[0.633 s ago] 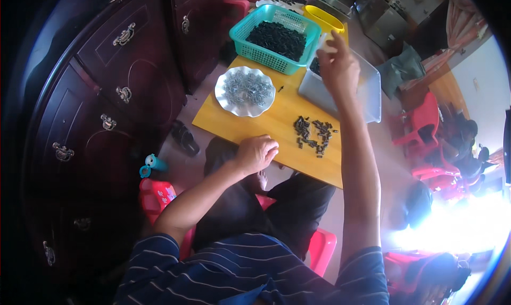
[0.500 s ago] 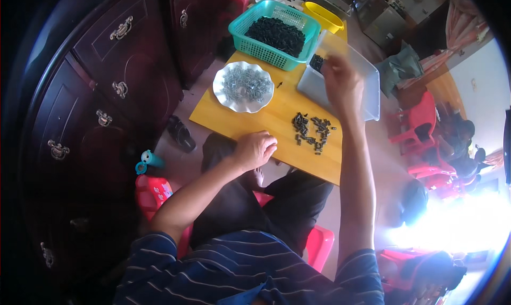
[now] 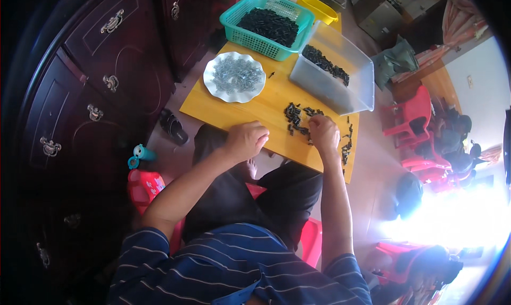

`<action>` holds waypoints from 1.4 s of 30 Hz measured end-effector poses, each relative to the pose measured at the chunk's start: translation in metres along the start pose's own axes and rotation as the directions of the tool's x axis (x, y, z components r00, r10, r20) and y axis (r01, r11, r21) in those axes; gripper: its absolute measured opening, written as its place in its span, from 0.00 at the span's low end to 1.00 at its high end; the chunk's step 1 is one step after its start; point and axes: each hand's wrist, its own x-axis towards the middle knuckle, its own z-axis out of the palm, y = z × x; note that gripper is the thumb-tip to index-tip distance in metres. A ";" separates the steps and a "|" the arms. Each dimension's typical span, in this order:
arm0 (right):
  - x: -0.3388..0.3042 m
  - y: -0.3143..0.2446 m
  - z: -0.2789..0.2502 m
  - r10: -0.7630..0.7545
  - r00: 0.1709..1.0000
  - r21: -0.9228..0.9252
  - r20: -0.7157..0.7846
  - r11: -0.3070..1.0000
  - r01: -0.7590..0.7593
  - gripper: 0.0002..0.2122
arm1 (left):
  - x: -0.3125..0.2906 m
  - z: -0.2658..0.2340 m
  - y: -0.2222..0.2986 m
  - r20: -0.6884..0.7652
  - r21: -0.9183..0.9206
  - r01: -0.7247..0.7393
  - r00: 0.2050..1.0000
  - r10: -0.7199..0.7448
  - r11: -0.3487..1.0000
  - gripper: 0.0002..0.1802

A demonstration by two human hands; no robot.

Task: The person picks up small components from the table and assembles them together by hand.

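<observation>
Left hand [image 3: 247, 141] and right hand [image 3: 324, 133] seem curled closed, contents hidden, black parts [image 3: 292, 114] beside right fingers, plate [image 3: 209, 81] beyond left fingers.

Bare surface [image 3: 273, 98] lies open between the white plate [image 3: 209, 78] and the loose dark pieces [image 3: 292, 114]; beyond, the green basket [image 3: 254, 44] and clear bin [image 3: 363, 85] stand close together and block the way across

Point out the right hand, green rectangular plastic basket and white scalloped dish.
Right hand [image 3: 326, 133], head view: its back.
Green rectangular plastic basket [image 3: 252, 42], head view: near wall.
White scalloped dish [image 3: 233, 97], head view: near rim.
</observation>
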 end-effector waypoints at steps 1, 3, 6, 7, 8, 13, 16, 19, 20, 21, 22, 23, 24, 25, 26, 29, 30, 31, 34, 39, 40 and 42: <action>0.003 0.003 0.000 0.006 1.000 -0.022 0.015 1.000 -0.005 0.06 | 0.000 0.000 0.000 0.001 0.000 -0.003 1.000 0.003 1.000 0.03; 0.007 0.006 -0.004 0.012 0.999 -0.046 0.032 0.999 -0.010 0.07 | -0.002 0.001 0.000 -0.022 -0.003 -0.007 1.000 0.007 1.000 0.03; 0.012 0.011 -0.010 0.098 0.985 -0.026 0.139 0.995 -0.095 0.08 | -0.001 0.002 -0.001 -0.014 -0.008 0.008 1.000 -0.008 1.000 0.04; 0.012 0.012 -0.011 0.097 0.986 -0.030 0.139 0.995 -0.093 0.08 | -0.001 0.002 -0.001 -0.014 -0.011 0.007 1.000 -0.008 1.000 0.04; 0.013 0.013 -0.011 0.093 0.986 -0.032 0.141 0.995 -0.090 0.08 | -0.001 0.001 -0.001 -0.013 -0.010 0.005 1.000 -0.005 1.000 0.04; 0.013 0.010 -0.008 0.086 0.984 -0.031 0.155 0.996 -0.082 0.08 | -0.001 0.000 -0.002 -0.015 -0.007 0.002 1.000 -0.002 1.000 0.04; 0.015 0.006 -0.006 0.090 0.981 -0.066 0.174 0.995 -0.079 0.09 | -0.001 0.000 -0.001 -0.017 -0.008 -0.006 1.000 0.006 1.000 0.05; 0.020 0.005 -0.002 0.088 0.978 -0.110 0.190 0.992 -0.068 0.09 | 0.000 -0.001 0.000 -0.009 0.004 -0.013 1.000 0.013 1.000 0.03; 0.021 0.006 0.000 0.086 0.978 -0.132 0.192 0.989 -0.061 0.09 | 0.000 0.000 0.000 -0.013 -0.002 -0.006 1.000 0.006 1.000 0.04; 0.021 0.007 0.002 0.088 0.978 -0.133 0.192 0.989 -0.063 0.09 | 0.001 0.001 0.000 -0.017 -0.008 0.000 1.000 -0.001 1.000 0.05; 0.021 0.009 0.003 0.071 0.981 -0.156 0.183 0.987 -0.043 0.09 | 0.001 0.001 0.000 -0.016 -0.010 -0.001 1.000 0.001 1.000 0.05; 0.021 0.008 0.005 0.051 0.983 -0.178 0.176 0.984 -0.019 0.10 | 0.000 0.001 -0.001 -0.018 -0.010 -0.001 1.000 0.001 1.000 0.05; 0.021 0.008 0.006 0.050 0.983 -0.178 0.176 0.984 -0.018 0.10 | 0.000 0.001 -0.001 -0.020 -0.010 -0.002 1.000 0.002 1.000 0.05; 0.019 0.009 0.007 0.031 0.987 -0.198 0.160 0.980 0.001 0.10 | 0.000 0.002 -0.002 -0.021 -0.010 -0.001 1.000 0.001 1.000 0.05; 0.018 0.007 0.007 0.011 0.989 -0.217 0.146 0.976 0.021 0.11 | 0.000 0.002 -0.001 -0.025 -0.012 -0.003 1.000 0.003 1.000 0.05; 0.020 0.005 0.003 0.026 0.977 -0.197 0.212 0.980 0.017 0.12 | -0.001 -0.001 -0.001 -0.008 -0.003 0.001 1.000 -0.001 1.000 0.04; 0.022 0.005 0.003 0.026 0.977 -0.196 0.212 0.980 0.017 0.12 | -0.001 -0.002 -0.001 0.016 0.009 0.005 1.000 -0.006 1.000 0.04; 0.024 0.004 0.003 0.007 0.972 -0.203 0.234 0.978 0.042 0.12 | -0.001 -0.002 -0.001 0.016 0.009 0.006 1.000 -0.006 1.000 0.04; 0.029 0.009 0.006 -0.013 0.969 -0.226 0.245 0.971 0.071 0.12 | 0.000 -0.002 -0.001 0.021 0.020 0.013 1.000 -0.013 1.000 0.04; 0.027 0.006 0.007 -0.005 0.974 -0.229 0.225 0.972 0.058 0.12 | 0.001 0.001 -0.002 -0.015 -0.035 0.004 1.000 -0.005 0.999 0.05; 0.026 0.005 0.005 -0.003 0.980 -0.218 0.200 0.975 0.047 0.12 | 0.001 0.002 -0.003 -0.015 -0.035 0.006 1.000 -0.006 0.999 0.05; 0.023 -0.001 -0.002 0.000 0.984 -0.205 0.179 0.978 0.037 0.13 | 0.000 0.002 -0.004 -0.016 -0.036 0.008 1.000 -0.009 0.999 0.05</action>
